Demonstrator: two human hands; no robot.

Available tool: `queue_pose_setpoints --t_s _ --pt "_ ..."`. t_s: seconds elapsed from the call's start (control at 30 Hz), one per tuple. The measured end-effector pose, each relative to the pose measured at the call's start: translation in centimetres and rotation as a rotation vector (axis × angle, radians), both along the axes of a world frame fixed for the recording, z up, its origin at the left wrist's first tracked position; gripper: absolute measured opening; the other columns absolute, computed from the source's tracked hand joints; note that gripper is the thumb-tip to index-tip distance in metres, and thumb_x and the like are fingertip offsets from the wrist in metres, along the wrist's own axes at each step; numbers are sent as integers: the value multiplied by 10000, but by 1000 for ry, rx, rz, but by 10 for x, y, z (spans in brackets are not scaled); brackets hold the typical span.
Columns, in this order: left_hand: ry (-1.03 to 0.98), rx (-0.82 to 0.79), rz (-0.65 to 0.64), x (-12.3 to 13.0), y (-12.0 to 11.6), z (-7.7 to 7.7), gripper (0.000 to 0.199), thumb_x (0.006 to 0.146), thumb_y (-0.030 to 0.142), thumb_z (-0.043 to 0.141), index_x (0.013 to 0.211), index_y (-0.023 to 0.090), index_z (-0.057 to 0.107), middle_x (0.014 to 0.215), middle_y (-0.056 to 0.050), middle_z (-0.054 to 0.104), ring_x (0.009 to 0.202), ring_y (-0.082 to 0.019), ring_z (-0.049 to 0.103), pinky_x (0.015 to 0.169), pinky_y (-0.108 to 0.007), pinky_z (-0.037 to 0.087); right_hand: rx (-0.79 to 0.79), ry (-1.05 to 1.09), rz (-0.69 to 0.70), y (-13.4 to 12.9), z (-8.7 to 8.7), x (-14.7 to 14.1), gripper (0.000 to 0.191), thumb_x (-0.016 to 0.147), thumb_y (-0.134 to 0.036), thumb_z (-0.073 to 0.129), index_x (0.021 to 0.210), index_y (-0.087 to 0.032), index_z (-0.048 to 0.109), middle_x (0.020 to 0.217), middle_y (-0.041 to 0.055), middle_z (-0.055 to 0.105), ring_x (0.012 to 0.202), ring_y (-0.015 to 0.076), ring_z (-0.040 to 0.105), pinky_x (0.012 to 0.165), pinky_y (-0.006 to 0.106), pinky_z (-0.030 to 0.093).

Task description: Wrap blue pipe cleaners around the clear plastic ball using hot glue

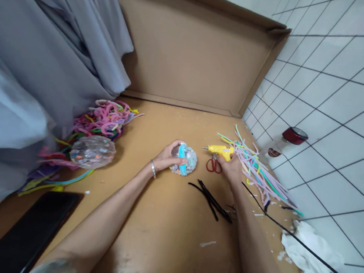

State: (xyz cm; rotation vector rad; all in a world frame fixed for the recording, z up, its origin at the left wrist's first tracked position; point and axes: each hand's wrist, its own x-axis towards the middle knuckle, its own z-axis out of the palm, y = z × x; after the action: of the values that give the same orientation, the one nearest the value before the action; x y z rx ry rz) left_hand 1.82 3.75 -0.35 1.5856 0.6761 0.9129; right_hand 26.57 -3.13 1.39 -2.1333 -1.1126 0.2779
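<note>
Two grips show over the brown tabletop (156,239): the left hand (166,156) has its fingers clamped on a clear, faceted, turquoise-banded ball (191,159), and to its right the right hand (232,168) clasps a yellow plastic glue gun (218,150), its metal nozzle (205,147) best aimed clear of skin.

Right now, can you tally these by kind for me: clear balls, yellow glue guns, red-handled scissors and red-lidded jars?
Clear balls: 2
Yellow glue gun: 1
Red-handled scissors: 1
Red-lidded jar: 1
Total: 5
</note>
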Motion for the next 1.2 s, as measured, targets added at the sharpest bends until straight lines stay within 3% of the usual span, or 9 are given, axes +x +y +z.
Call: queue_pose_setpoints --t_s 0.07,0.17,0.57,0.87,1.0,1.2 --pt "3 3 -1 0 1 0 605 566 385 792 1059 171 513 928 -23 571 872 -176 548 787 -292 454 -17 -169 -29 0 5 -5 547 709 -571 612 1043 -138 602 903 125 703 822 270 647 647 309 444" --pt "-7 0 4 0 0 1 591 565 371 793 1049 171 520 930 -23 575 877 -176 552 792 -294 458 28 -242 -33 -1 7 -13 591 719 -583 603 1106 -138 567 973 138 693 889 287 636 715 330 448" --pt "-42 -56 -15 2 -3 3 627 552 332 806 1081 169 511 903 -8 580 817 -152 556 759 -284 451 335 -401 26 2 4 -22 418 775 -468 514 1043 -150 553 932 112 665 863 250 623 780 347 469" --pt "-28 -27 -21 2 -3 3 628 567 386 798 1081 174 506 889 -2 565 808 -151 534 784 -289 436 513 -446 46 3 -1 -21 324 733 -455 551 893 -173 577 751 56 633 678 207 579 667 332 463" --pt "-30 -47 -23 2 -3 5 655 551 385 806 1087 173 495 928 -15 559 834 -157 529 791 -292 425 518 -489 128 5 11 -20 285 725 -425 553 871 -182 584 749 53 632 670 199 564 635 316 432" --pt "-70 -74 -29 4 -1 3 637 542 334 813 1076 168 507 902 -2 551 824 -143 525 794 -289 424 396 -604 184 8 37 -24 280 693 -444 532 802 -193 586 664 48 616 627 209 536 635 325 394"
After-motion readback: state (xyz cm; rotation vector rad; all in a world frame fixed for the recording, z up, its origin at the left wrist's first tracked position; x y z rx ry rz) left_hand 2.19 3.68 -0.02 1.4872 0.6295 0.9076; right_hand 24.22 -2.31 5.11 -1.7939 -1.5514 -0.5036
